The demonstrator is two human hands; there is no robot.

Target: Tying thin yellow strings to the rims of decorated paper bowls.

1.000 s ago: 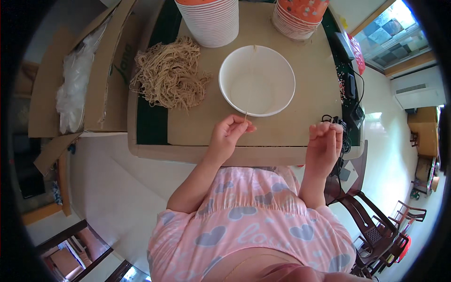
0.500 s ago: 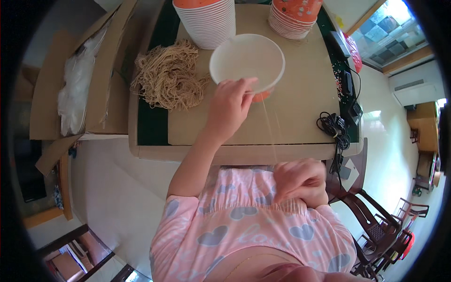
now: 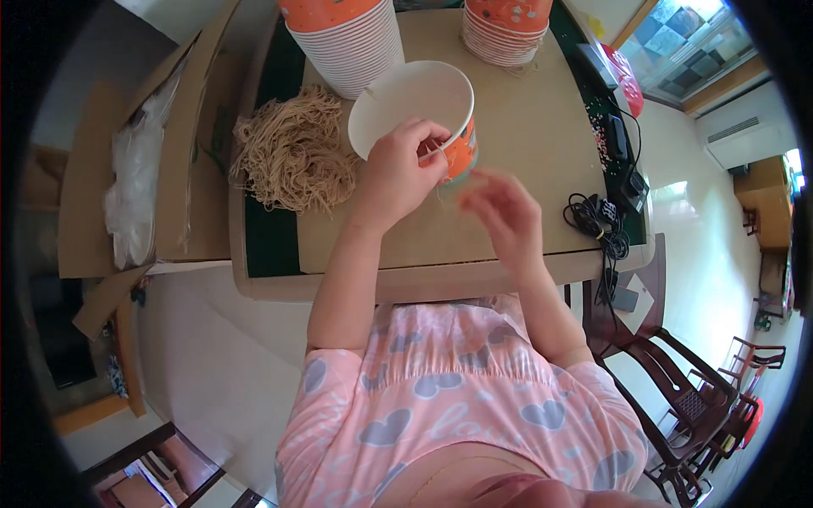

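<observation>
1. Change noted: 1 second ago the white-lined paper bowl [image 3: 417,114] stood flat on the cardboard-covered table [image 3: 525,161] with both hands held short of it at the near edge. It is now tipped on its side, mouth toward the person, orange outer wall showing at the right.
2. Change noted: the left hand [image 3: 398,173] has moved forward from the table edge and taken the bowl's near rim. The right hand [image 3: 500,216], drawn back toward the body 0.5 seconds ago, has risen again to just beside the bowl.
3. Reading: the bowl has passed from resting to being handled. A thin pale strand appears to run from the rim toward the right hand, though the blur there makes this uncertain.
4. Left hand pose: forearm extended from the lower edge, wrist bent, fingers curled over the rim with the thumb against it, closed on the bowl.
5. Right hand pose: raised above the table, motion-blurred, fingers loosely spread. Whether they pinch anything cannot be told.
6. Surroundings: a heap of tan fibre strands [image 3: 292,152] lies left of the bowl. 2 stacks of orange bowls [image 3: 351,38] stand behind it.
</observation>
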